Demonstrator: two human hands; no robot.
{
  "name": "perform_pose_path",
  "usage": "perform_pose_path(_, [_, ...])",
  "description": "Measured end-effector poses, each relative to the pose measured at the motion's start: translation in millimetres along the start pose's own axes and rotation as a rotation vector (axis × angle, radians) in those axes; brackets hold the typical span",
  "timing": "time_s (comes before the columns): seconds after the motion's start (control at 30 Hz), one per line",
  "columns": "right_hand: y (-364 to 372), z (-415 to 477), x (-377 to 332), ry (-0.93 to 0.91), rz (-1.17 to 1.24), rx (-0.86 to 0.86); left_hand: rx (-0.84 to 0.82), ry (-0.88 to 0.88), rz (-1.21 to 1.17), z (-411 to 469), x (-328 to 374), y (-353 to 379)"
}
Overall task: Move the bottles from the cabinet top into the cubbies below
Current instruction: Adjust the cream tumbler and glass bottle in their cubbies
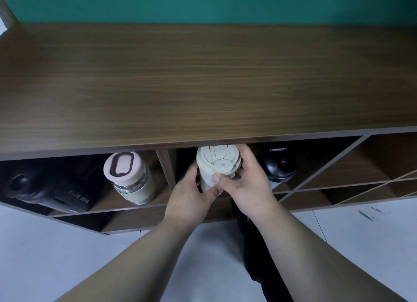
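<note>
Both hands grip the cream flip-lid tumbler (214, 166) at the mouth of the middle cubby (185, 157), left hand (191, 193) wrapped round its side, right hand (246, 182) clasping lid and body; its base is hidden, perhaps not resting on the shelf. Wooden cabinet top (203, 82) above

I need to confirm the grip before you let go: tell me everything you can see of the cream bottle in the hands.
The cream bottle looks like matte plastic, with a round lid carrying a flip cap and a small grey dot. It leans with its lid toward the camera, at the mouth of the middle cubby just under the cabinet top's front edge. The left hand wraps its left side and the right hand its right, thumb on the body. Its base is hidden.
</note>
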State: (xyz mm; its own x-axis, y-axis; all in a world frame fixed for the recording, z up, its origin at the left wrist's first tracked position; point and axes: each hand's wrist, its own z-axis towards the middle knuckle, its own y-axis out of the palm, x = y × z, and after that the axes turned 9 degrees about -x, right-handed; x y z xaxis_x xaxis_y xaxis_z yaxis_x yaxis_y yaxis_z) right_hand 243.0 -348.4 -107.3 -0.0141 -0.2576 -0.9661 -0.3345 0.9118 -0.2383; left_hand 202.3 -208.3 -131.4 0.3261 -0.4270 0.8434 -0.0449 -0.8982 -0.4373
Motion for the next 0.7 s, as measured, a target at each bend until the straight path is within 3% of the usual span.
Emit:
perform_pose_path(0.23, [-8, -12, -21, -0.04, -0.096, -0.057, -0.042, -0.06, -0.009, -2, -3, -1])
perform_pose_path(0.47, [11, -61, -51, -0.269, -0.342, 0.092, -0.338, -0.187, 0.251, -31, -18, -30])
perform_pose_path(0.57, [47, -72, -55, -0.283, -0.252, -0.12, -0.354, -0.154, 0.28, -51, -22, -62])
perform_pose_path(0.7, [95, -63, -52, -0.037, -0.132, -0.277, -0.275, -0.242, 0.161, -66, -46, -105])
